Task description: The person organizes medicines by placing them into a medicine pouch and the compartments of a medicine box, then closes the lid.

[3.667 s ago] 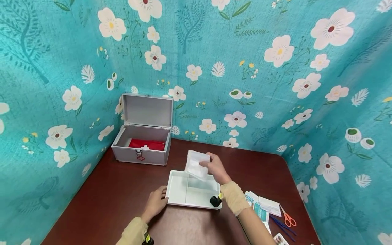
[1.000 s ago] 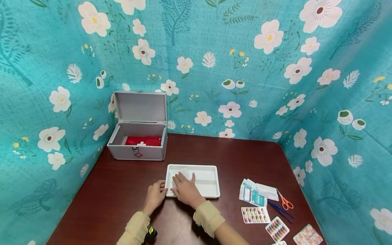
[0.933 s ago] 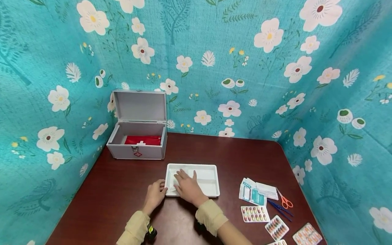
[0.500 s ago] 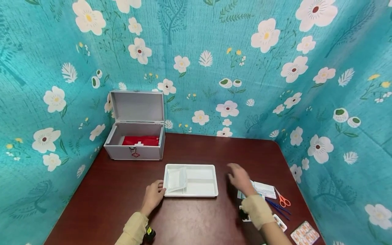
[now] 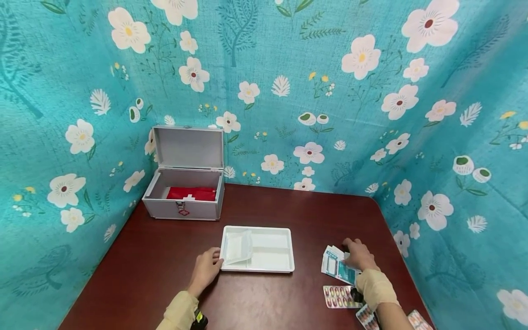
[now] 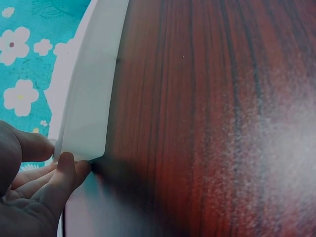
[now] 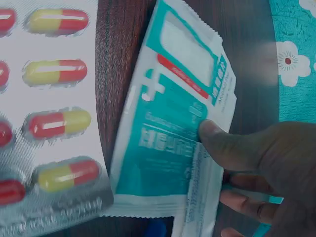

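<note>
A white divided tray (image 5: 270, 269) lies mid-table, with a clear-wrapped white gauze pad (image 5: 238, 246) tilted in its left part. My left hand (image 5: 205, 271) grips the tray's left edge near the front corner. In the left wrist view, the thumb is at the rim of the tray (image 6: 91, 98) and the fingertips tuck against its underside. At the right, my right hand (image 5: 360, 256) is over a pile of packets. The right wrist view has its thumb (image 7: 232, 145) touching the teal-and-white packet (image 7: 163, 128) beside a narrow white packet (image 7: 200, 192); the other fingertips are at the pile's edge.
A grey metal case (image 5: 183, 208) stands with its lid up at the back left, a red pouch (image 5: 194, 194) inside. Capsule blister packs (image 5: 339, 297) lie in front of the packets, partly under the right arm. A flowered curtain (image 5: 264, 114) borders the table (image 5: 264, 302).
My right hand has put the gauze pad into the tray's left part, let go, and moved right to the packets. My left hand has stayed at the tray's left edge.
</note>
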The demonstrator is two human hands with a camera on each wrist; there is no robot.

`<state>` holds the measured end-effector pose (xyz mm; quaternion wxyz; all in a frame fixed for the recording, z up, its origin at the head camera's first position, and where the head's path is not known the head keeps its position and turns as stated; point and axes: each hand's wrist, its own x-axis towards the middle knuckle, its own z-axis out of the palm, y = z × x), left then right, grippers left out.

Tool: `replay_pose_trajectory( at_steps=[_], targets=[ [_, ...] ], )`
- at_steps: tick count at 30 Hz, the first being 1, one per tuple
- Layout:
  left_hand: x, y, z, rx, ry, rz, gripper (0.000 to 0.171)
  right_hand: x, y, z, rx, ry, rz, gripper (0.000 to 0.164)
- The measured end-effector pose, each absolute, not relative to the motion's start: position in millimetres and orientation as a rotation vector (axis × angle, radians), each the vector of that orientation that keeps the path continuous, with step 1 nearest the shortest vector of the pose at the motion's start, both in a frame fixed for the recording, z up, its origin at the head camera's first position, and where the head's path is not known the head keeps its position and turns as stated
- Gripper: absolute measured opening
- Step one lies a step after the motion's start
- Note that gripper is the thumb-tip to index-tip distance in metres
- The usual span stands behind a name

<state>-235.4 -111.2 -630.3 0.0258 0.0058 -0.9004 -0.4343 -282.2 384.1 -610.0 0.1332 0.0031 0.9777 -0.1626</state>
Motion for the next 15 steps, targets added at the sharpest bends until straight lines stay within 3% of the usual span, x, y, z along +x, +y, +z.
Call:
replay_pose_trajectory(
  at_steps=[3, 8, 15],
  targets=[
    [-234.9, -109.9, -631.5, 0.022, -2.786, -1.356, 0.030, -284.9, 384.6, -611.2, 0.033, 2.845, -0.497, 0.046],
    [-236.0, -110.3, -631.9, 0.031, -2.767, -1.369, 0.029, -289.2, 382.5, -614.4, 0.054, 2.867, -0.506, 0.014],
    [-237.6, -112.8, -631.1, 0.042, -2.798, -1.356, 0.029, -289.2, 381.8, -618.4, 0.039, 2.923, -0.567, 0.014]
  ],
)
